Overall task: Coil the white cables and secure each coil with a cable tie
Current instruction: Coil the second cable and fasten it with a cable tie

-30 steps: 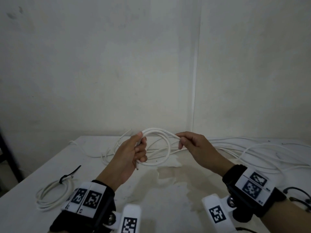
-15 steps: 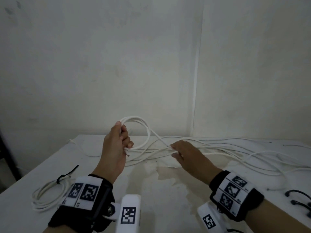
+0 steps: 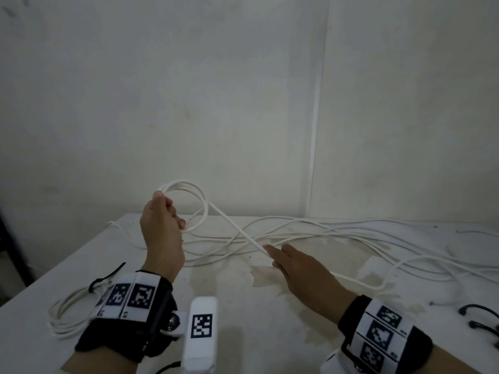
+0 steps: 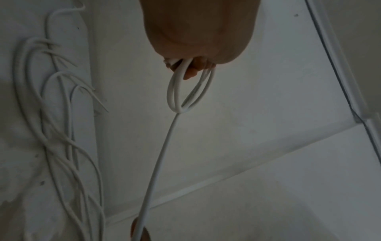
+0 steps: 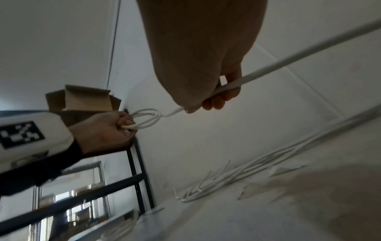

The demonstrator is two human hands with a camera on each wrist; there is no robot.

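My left hand (image 3: 168, 211) is raised above the table and grips a small coil of white cable (image 3: 198, 197) of a few loops. From the coil one strand (image 3: 237, 230) slants down to my right hand (image 3: 278, 253), which is low over the table. In the right wrist view my right hand's fingers (image 5: 225, 91) are curled round that strand (image 5: 288, 62). The left wrist view shows the coil (image 4: 175, 96) hanging from my left hand (image 4: 198, 65). A tangle of loose white cables (image 3: 351, 234) lies behind my right hand.
A coiled white cable with a black tie (image 3: 67, 311) lies at the table's left front. Loose black cable ties (image 3: 476, 311) lie at the right edge. Walls (image 3: 243, 103) stand right behind the table. A cardboard box (image 5: 82, 99) and a black shelf frame (image 5: 136, 163) stand to the left.
My left hand lifted the coil up and to the left. My right hand left the coil and slid down the strand toward the table, stretching it out.
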